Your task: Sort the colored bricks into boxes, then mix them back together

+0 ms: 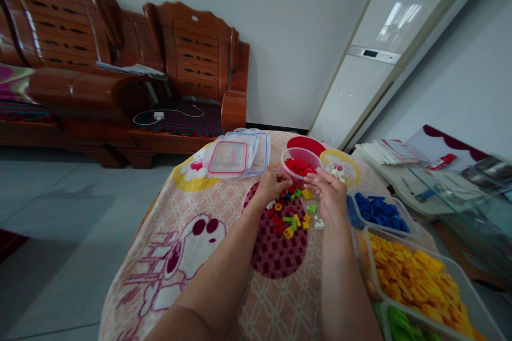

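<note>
A small round tub (285,166) of red toy building blocks (299,166) stands near the far side of the round table. Just in front of its left side is my left hand (274,185), its fingers bent together over the loose blocks; what they hold, if anything, is too small to make out. My right hand (331,191) is at the tub's right front edge with fingers curled inward, and I cannot make out what is between them. Mixed red, yellow, green, blue and white loose blocks (295,220) lie scattered between my forearms on the patterned cloth.
Clear lids (229,157) with red and blue rims are stacked left of the tub. To the right stand boxes of blue blocks (380,213), yellow blocks (420,282) and green blocks (406,326). White blocks (336,172) sit behind my right hand. A glass shelf (452,186) adjoins the table.
</note>
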### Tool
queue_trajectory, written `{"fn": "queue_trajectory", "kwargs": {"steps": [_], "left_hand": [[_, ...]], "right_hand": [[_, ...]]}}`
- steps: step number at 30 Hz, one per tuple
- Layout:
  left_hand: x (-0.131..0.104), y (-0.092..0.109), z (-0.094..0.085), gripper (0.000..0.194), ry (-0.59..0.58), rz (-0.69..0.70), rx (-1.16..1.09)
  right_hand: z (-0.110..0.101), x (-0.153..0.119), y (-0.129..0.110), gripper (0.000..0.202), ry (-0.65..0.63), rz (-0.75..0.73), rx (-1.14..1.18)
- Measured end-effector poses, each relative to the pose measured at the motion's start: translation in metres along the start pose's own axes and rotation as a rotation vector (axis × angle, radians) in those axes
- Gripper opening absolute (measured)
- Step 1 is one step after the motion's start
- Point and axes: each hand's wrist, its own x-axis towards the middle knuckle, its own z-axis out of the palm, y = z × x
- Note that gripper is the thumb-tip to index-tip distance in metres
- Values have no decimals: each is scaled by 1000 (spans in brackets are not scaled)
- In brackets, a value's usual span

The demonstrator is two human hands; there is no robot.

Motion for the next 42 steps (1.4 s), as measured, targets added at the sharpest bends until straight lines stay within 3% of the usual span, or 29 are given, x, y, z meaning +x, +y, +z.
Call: {"fn": "queue_trajectory", "kwargs": {"steps": [5, 14, 20, 31, 36, 42], "left_hand": [[0, -1, 1, 13, -5, 9, -9], [1, -4, 0, 36, -63, 9, -24], [0, 0, 1, 45, -123, -13, -50], [0, 3, 2, 50, -142, 1, -40], [1, 1, 0, 44, -48, 3, -76], [8, -10, -3, 31, 195, -15, -112]], "right_hand": [[3, -3, -7, 40, -8, -14, 33], [8, -11, -4, 34, -191, 61, -359], [11, -11, 1, 34, -291, 65, -459], [16, -13, 0, 24, -248, 64, -477], [13, -11, 2, 25, -172, 54, -389], [11, -6, 2, 27, 27, -1, -116]]}}
